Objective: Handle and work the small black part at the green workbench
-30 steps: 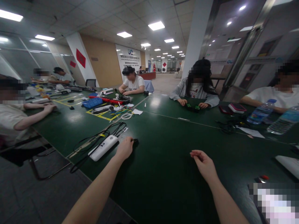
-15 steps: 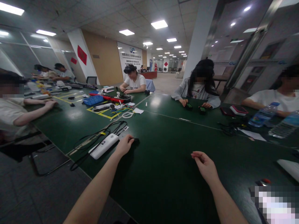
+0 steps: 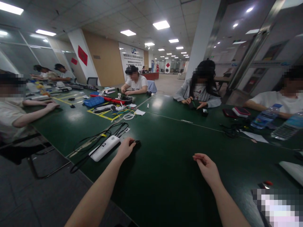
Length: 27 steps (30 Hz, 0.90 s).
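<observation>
My left hand (image 3: 126, 148) rests on the green table (image 3: 161, 176), its thumb and fingers closed on a small black object (image 3: 137, 142) lying at the tabletop; it is too dark and small for me to name. Just left of this hand lies a white power bank-like block (image 3: 105, 148) marked with a 2, with black cables (image 3: 94, 137) looped over and behind it. My right hand (image 3: 207, 165) is well apart on the right, fingers curled together with the thumb close beneath them. Nothing shows in it.
Beyond my left hand are a coiled white cable (image 3: 128, 116), a blue tray (image 3: 94, 101) and assorted tools. To the right stand water bottles (image 3: 266, 116) near a dark cable (image 3: 233, 130). A blurred-out screen (image 3: 276, 208) lies near right. Several people sit around the table.
Both my hands stay almost where they were. Across the table, a co-worker's hands have come together around a dark object.
</observation>
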{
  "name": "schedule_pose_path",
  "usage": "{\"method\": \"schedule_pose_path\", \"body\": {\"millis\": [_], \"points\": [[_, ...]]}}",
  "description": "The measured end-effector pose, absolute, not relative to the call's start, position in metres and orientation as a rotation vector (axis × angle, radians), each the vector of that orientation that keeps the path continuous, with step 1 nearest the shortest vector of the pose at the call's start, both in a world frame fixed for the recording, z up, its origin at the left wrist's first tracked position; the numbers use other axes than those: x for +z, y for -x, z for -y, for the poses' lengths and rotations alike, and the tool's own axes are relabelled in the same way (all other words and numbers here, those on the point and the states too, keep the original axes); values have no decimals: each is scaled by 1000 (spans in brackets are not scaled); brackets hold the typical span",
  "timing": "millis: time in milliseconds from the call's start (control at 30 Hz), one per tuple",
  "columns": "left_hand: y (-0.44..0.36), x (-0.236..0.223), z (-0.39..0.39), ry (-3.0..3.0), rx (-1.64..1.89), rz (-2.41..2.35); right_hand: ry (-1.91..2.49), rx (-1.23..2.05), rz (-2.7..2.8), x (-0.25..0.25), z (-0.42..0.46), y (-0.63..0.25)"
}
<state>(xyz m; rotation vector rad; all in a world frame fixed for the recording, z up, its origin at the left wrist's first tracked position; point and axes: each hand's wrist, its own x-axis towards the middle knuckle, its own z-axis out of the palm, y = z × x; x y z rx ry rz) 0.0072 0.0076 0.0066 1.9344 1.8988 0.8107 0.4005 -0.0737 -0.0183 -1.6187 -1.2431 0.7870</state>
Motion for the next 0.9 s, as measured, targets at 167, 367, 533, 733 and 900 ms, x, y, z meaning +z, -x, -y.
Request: {"method": "schedule_pose_path", "body": {"millis": [167,367,533,733,900], "points": [[-10,9,-11,-1853,742,-1973,1615,793,1243,-16,75,-399],[-18,14,-13,-1799,603,-2130,1646,788,1227,-5,80,-392],[-25,18,-10,-1844,600,-2156,1661,788,1245,-5,80,-392],[-24,12,-12,-1776,674,-2161,1673,763,1225,-5,80,-392],[-20,14,-14,-1727,767,-2100,1654,774,1232,-6,80,-393]]}}
